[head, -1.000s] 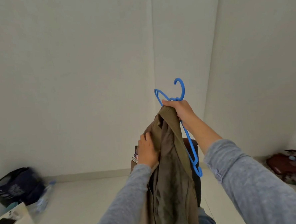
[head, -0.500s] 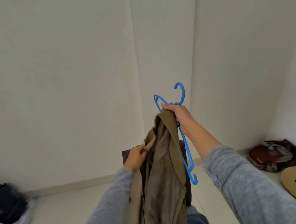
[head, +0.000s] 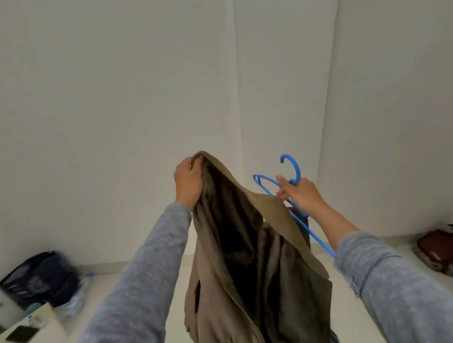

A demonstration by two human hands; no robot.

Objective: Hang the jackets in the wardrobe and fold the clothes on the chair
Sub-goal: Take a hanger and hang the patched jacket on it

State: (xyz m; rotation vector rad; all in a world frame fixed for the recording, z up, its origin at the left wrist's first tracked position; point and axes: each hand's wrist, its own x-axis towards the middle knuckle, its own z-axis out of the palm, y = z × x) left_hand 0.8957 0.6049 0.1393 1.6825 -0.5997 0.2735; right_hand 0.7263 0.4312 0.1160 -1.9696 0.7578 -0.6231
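While white walls (head: 109, 99) met in a corner above a pale floor (head: 158, 281), a long olive-brown fabric jacket (head: 252, 262) hung open in mid-air before the person, between two arms in grey sleeves (head: 136, 283). A dark blue bag (head: 41, 278) sat on the floor by the left wall, and a red-brown bundle (head: 447, 250) lay by the right one. The left hand (head: 188, 183) had its fingers curled round the jacket's collar at the garment's highest point, and from there the upper edge sloped down to just beside the right hand (head: 302, 194). That hand, held apart from the left, clenched a blue plastic hanger (head: 297, 168) just under its upturned hook. Whether it also pinched the jacket could not be told. A black phone (head: 22, 335) lay on a white surface (head: 43, 317) at lower left.
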